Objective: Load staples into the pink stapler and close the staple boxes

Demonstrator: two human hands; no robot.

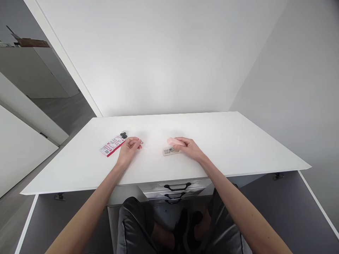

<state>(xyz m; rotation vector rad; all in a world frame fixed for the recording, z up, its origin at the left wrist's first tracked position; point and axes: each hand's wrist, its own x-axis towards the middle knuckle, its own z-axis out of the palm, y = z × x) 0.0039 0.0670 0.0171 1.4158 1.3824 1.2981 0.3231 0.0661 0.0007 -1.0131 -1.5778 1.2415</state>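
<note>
As two bare forearms (88, 217) reach in over the near edge of the white surface (254, 144), the right hand (191, 149) has its fingers clamped on a pale pink block (176, 141), a little right of the middle between the left and right edges. Just on the near side of that block lies a beige case (167, 152) with a black-and-white patterned part, its right end hidden behind the hand; whether block and case touch, I cannot tell from where I stand. Over toward the left edge, the left hand (129, 148) has thumb and forefinger pinched together on a small reddish piece (142, 142), too tiny to make out, about midway between the far and near edges. Just beside that hand, on the side nearer the left edge, a red-and-white printed card (112, 145) with a barcode lies flat and slantwise, and a small dark item (123, 134) sits at its end toward the far edge. Beyond the far edge rises a white wall (164, 60). Below the near edge I see drawers (155, 186) with black handles (177, 189), and legs in dark trousers (131, 218).
</note>
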